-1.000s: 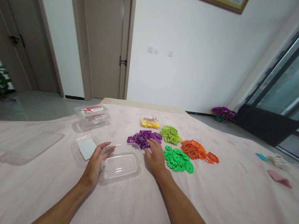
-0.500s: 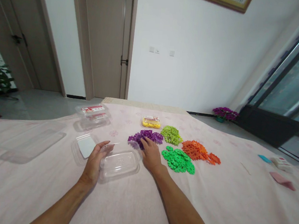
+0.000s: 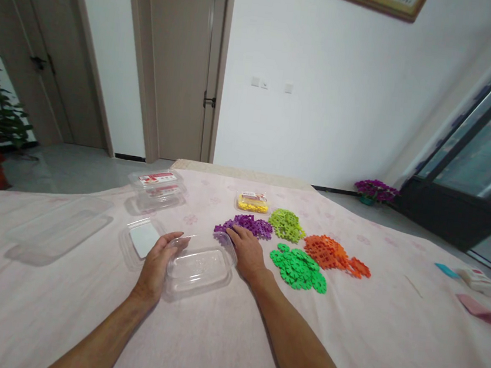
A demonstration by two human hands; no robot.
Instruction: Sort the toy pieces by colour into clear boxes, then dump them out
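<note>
from my end of the head view, i take the clear container (image 3: 199, 264) as my landmark, set on the cloth-covered worktop (image 3: 200, 350) between my two hands. my left hand (image 3: 157, 262) is at its left side, fingers loosely curled over the rim in what looks like a light hold; i cannot tell whether the base sits fully flat. my right hand (image 3: 248, 255) is just past its far right corner, palm down, fingers reaching onto the purple pieces (image 3: 260, 227), which lie heaped just behind the container and a little to its right. those fingertips are partly lost against the heap, so i cannot tell whether they pinch anything. to the right of the container lie the green pieces (image 3: 300, 268), with the orange pieces (image 3: 329, 251) farther right and the lime pieces (image 3: 285, 225) behind, near a box of yellow pieces (image 3: 252, 206). just left of the container is a tray with a white panel (image 3: 142, 238); farther back on that side sit the stacked boxes (image 3: 158, 189). i judge the step in hand to be picking at the purple heap while the container is steadied. as i read it, the next move calls for a gentle gathering grip on the right, with the left holding the light plastic firm against sliding.
</note>
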